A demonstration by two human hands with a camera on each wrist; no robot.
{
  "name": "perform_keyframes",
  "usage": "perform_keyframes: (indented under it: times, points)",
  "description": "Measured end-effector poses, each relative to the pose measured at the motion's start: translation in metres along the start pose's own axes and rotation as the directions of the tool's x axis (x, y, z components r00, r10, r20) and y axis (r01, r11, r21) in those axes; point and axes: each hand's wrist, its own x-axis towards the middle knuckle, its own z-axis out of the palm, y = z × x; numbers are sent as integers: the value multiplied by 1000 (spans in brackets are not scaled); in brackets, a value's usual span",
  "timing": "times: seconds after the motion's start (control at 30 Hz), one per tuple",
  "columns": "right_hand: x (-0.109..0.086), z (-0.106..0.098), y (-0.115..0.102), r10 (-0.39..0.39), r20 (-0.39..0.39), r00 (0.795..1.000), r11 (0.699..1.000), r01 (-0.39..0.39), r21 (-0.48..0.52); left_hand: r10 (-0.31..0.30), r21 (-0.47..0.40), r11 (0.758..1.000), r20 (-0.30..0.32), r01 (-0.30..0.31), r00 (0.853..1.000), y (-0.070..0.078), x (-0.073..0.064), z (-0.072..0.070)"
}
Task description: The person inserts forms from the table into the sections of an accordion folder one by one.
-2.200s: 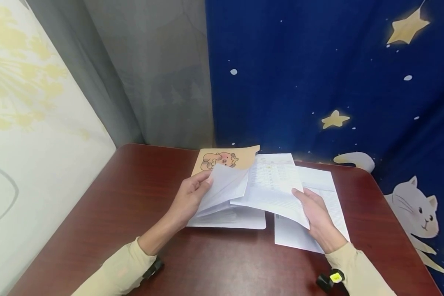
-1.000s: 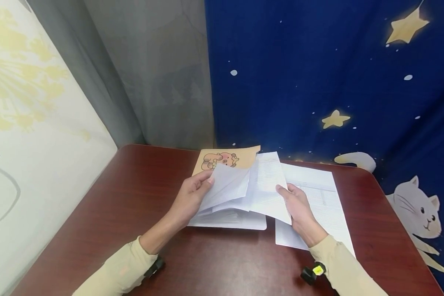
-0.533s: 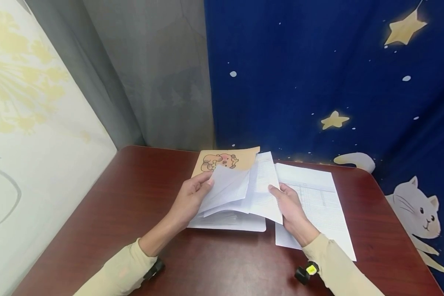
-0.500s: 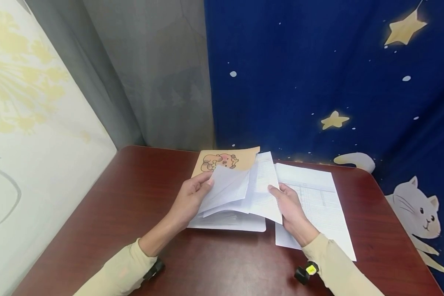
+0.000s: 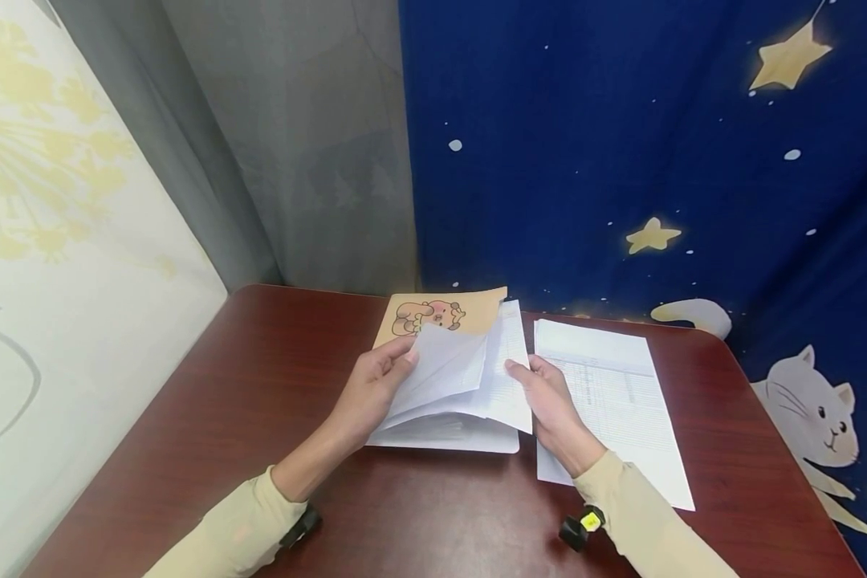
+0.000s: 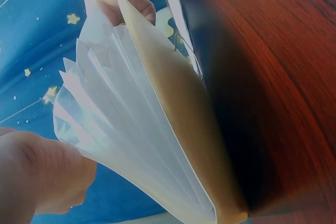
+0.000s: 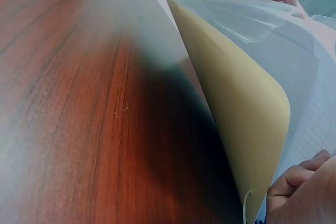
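A tan folder (image 5: 480, 309) with a cartoon pig on its cover lies open at the table's middle, its clear plastic sleeves (image 6: 121, 108) fanned out in the left wrist view. My left hand (image 5: 368, 385) pinches the upper left corner of a sleeve (image 5: 441, 361) and lifts it. Between the thumb and fingers of my right hand (image 5: 555, 405) is the right edge of a white printed sheet (image 5: 513, 385). The sheet's left part is hidden behind the lifted sleeve. In the right wrist view the right fingers (image 7: 294, 184) sit close by the folder's tan cover (image 7: 231, 87).
A stack of printed sheets (image 5: 621, 401) lies on the table (image 5: 433, 514) right of the folder. A thin elastic loop (image 7: 245, 208) shows at the folder's edge. Behind the table hang a grey curtain (image 5: 318, 160) and a blue star-patterned one (image 5: 549, 160).
My right hand has moved left with the printed sheet, which now goes further behind the sleeve. More of the stack on the right is uncovered. The left hand stays nearly still.
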Motion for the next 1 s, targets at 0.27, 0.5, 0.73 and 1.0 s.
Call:
perform_keyframes:
  times: [0.27,0.5,0.73,1.0]
  points:
    - [2,4,-4,-15,-20,1000,999,14,-52,4,-22,1000,1,-4,1000,1,1,1]
    - [3,16,-7,-49,-36,998,996,47,-72,17,-32,999,9,-17,1000,0,2,2]
    - [4,24,-9,-56,-61,997,990,47,-134,16,-34,999,10,-16,1000,-1,2,2]
    - [6,28,-8,-93,-63,994,981,80,-178,16,-38,999,14,-16,1000,-2,2,3]
